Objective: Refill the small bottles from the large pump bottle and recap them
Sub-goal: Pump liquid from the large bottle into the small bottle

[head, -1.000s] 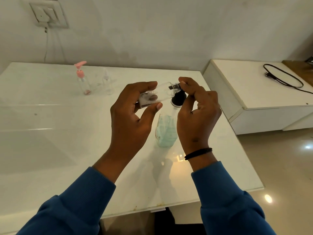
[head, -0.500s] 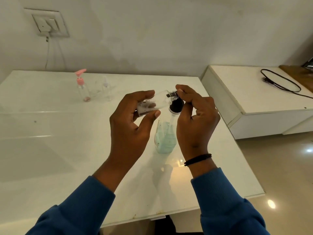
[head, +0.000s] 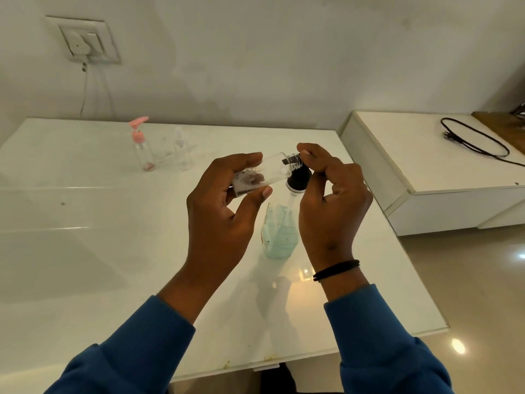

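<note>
Two small bottles stand parked at the far left of the table (head: 85, 251), well away from the work, presumably waiting their turn: a clear one with a pink pump top (head: 141, 146), holding only a pinkish trace at the bottom, and a clear capped one (head: 182, 150) just beside it, contents too faint to tell.

One small clear bottle (head: 264, 173), uncapped, lies tilted on its side in the left hand (head: 224, 211), fingers over the top and thumb beneath, pinching its body. It holds a little residue with dark specks near the base (otherwise nearly empty). The tilt brings its threaded neck against the dark spout, likely to catch what comes out.

One large pump bottle (head: 279, 231) stands upright on the table between the hands, about half full of pale green liquid, black pump head (head: 298, 179) on top.

The right hand (head: 332, 203) curls over that pump head, fingertips pressed together at the small bottle's mouth, seemingly steadying the neck while placed to press down.
</note>
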The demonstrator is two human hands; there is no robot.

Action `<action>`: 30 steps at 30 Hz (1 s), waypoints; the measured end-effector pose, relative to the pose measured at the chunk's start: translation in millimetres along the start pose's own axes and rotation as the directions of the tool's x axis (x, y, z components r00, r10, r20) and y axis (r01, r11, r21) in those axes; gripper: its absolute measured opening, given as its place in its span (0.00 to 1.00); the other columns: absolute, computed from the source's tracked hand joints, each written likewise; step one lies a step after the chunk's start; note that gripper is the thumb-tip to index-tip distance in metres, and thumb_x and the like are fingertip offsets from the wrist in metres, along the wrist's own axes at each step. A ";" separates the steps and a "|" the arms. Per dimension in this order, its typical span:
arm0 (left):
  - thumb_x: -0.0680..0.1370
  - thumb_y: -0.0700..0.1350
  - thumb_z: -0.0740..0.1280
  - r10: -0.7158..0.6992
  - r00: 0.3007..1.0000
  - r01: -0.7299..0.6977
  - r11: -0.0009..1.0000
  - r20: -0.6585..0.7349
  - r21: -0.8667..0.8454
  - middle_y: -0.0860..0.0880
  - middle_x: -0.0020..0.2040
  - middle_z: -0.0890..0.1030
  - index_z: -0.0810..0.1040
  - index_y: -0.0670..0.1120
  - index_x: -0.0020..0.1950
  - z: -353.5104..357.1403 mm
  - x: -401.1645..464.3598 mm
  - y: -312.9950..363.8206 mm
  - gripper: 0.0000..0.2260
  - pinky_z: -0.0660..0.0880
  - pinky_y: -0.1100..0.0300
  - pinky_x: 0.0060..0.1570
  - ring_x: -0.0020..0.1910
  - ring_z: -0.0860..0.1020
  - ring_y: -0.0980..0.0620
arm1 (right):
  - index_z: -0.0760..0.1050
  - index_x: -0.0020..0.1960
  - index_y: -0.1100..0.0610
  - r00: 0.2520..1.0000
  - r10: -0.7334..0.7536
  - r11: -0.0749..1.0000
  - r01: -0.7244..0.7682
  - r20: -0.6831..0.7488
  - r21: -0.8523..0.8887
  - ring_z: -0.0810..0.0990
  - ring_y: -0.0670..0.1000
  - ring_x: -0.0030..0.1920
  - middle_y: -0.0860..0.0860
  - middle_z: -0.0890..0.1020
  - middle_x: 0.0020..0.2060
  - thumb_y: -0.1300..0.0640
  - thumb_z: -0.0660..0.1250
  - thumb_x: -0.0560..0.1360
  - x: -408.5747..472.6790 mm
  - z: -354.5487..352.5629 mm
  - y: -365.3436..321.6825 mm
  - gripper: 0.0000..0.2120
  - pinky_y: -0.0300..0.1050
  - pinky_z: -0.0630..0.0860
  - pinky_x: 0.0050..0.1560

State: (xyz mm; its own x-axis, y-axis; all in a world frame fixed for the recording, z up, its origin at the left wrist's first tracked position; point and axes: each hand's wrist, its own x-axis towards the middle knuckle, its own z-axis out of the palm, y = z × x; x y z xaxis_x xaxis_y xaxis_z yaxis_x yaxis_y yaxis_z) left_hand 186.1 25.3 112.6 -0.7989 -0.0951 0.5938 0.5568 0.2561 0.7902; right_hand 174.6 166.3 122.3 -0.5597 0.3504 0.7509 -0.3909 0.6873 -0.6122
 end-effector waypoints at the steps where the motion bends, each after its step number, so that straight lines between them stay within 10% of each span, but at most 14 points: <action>1: 0.77 0.41 0.74 0.001 1.000 -0.001 1.000 0.000 -0.003 0.48 0.60 0.82 0.78 0.40 0.64 0.2 0.5 0.9 0.17 0.79 0.63 0.57 0.57 0.82 0.53 | 0.84 0.57 0.54 1.000 -0.008 1.000 0.008 0.001 0.000 0.81 0.51 0.49 0.33 0.79 0.51 0.68 0.66 0.77 2.8 -1.1 -1.4 0.14 0.63 0.79 0.50; 30: 0.77 0.41 0.74 -0.003 1.000 0.003 1.000 -0.022 0.013 0.48 0.60 0.82 0.78 0.41 0.64 -2.8 3.1 -0.4 0.17 0.79 0.64 0.57 0.58 0.81 0.56 | 0.83 0.58 0.57 0.999 -0.026 1.000 0.026 0.020 0.003 0.81 0.53 0.48 0.48 0.85 0.55 0.63 0.62 0.79 -2.4 -0.2 -8.2 0.13 0.63 0.80 0.48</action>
State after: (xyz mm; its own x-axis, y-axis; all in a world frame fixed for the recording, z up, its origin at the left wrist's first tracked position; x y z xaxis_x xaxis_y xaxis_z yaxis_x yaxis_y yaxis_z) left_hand 184.0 22.2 114.6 -0.7954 -0.1174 0.5946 0.5510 0.2686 0.7901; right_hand 179.3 159.9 125.5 -0.5642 0.3195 0.7614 -0.4075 0.6943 -0.5932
